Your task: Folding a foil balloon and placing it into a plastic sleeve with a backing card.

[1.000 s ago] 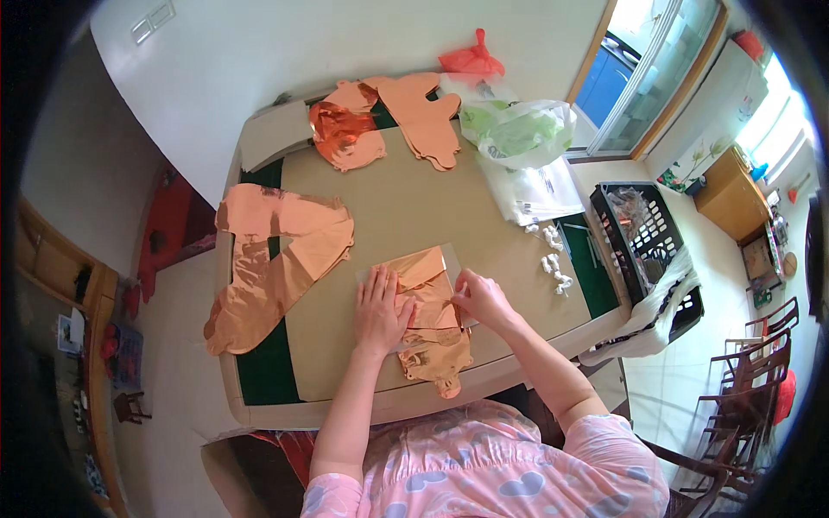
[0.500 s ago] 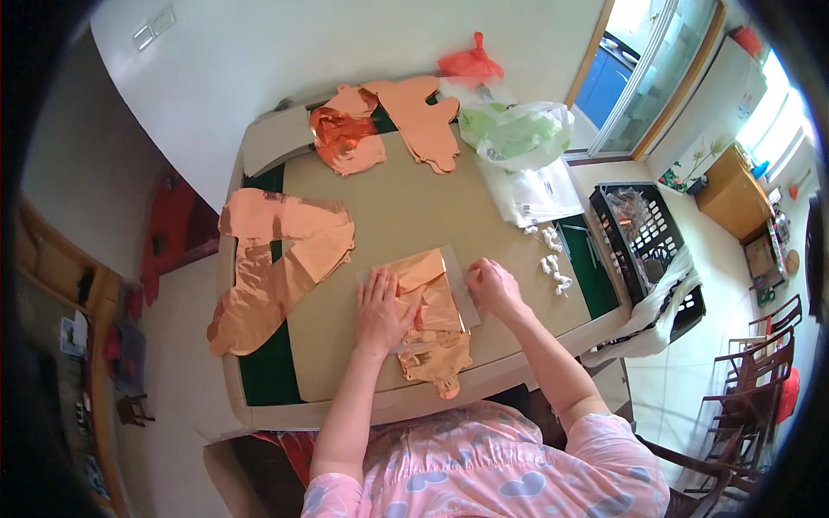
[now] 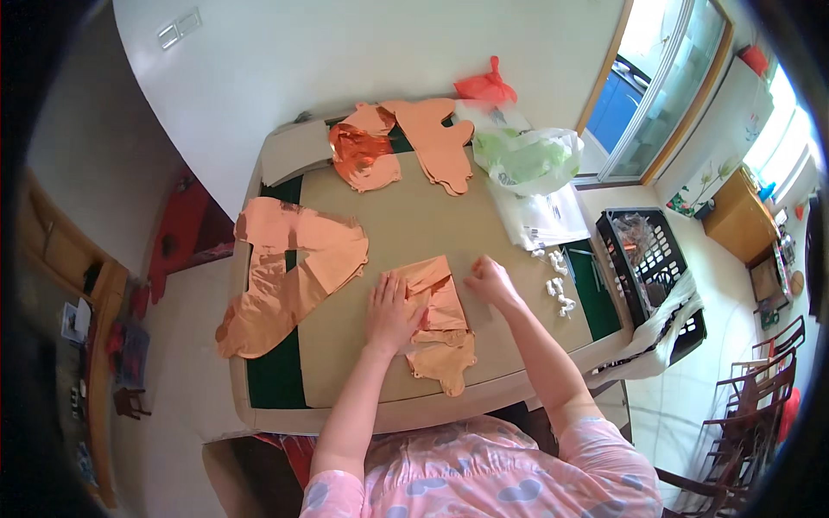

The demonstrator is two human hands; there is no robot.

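Note:
A partly folded rose-gold foil balloon (image 3: 445,304) lies on the table in front of me, its flat tail reaching toward the near edge. My left hand (image 3: 391,312) rests on its left side with the fingers extended. Just right of the balloon, my right hand (image 3: 490,281) is closed above the brown table surface; whatever its fingers may hold is hidden. Farther left lies a larger flat foil balloon (image 3: 315,250), unfolded. Beyond, at the back of the table, are a crumpled shiny copper foil balloon (image 3: 363,154) and several stacked flat ones (image 3: 429,138).
White knotted pieces (image 3: 560,285) and thin sticks lie at the table's right side. Behind them are a white-green plastic bag (image 3: 528,160) and flat clear bags (image 3: 546,216). A red bag (image 3: 486,84) sits at the back. A black crate (image 3: 643,250) stands right of the table.
The greyish flat sheet that showed under the folded balloon is no longer visible there. My left hand stays on the balloon, and my right hand remains closed beside it. The whole view has shifted slightly.

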